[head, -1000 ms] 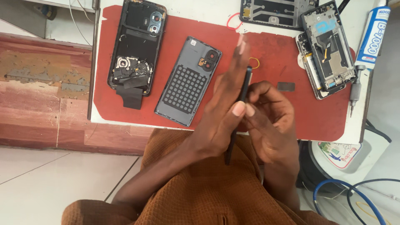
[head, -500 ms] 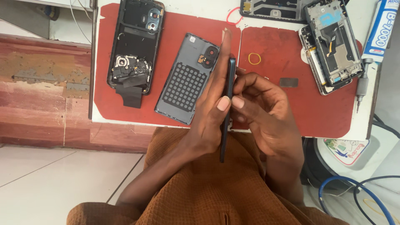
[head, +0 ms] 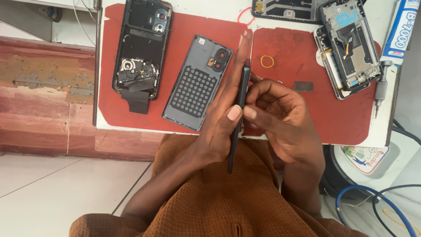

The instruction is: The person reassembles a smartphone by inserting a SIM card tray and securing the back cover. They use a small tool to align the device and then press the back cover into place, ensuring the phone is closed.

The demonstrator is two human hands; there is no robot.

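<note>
Held thing: a thin dark slab-shaped phone part (head: pixel 237 123) is seen edge-on, held above the lap and over the near edge of the red rubber work mat (head: pixel 114 109).
Grip: the left hand (head: pixel 221 118) is laid flat along the slab's left face with the thumb pressed on its edge; the right hand (head: pixel 280 118) is closed on the right side, thumb tip against the same edge, so the slab is clamped between both hands.
Place in grip: the middle of the slab is covered by the hands; its lower end is left free below them, its upper end just beside the left fingertips.
Long axis: it is run near to far, tilted slightly rightward at the far end, over the mat.
Room: open floor is seen left of the lap; cables are seen to the right.
Left of the slab, on the mat: a grey back cover with a dotted black pad (head: pixel 197 83) is lain just beside the left hand; further left, an opened black phone frame (head: pixel 140 52).
Right of the slab: a yellow rubber ring (head: pixel 267 61), well apart an opened phone chassis (head: pixel 348 48).
Far edge: a white glue tube (head: pixel 401 30) is placed at the far right corner.
</note>
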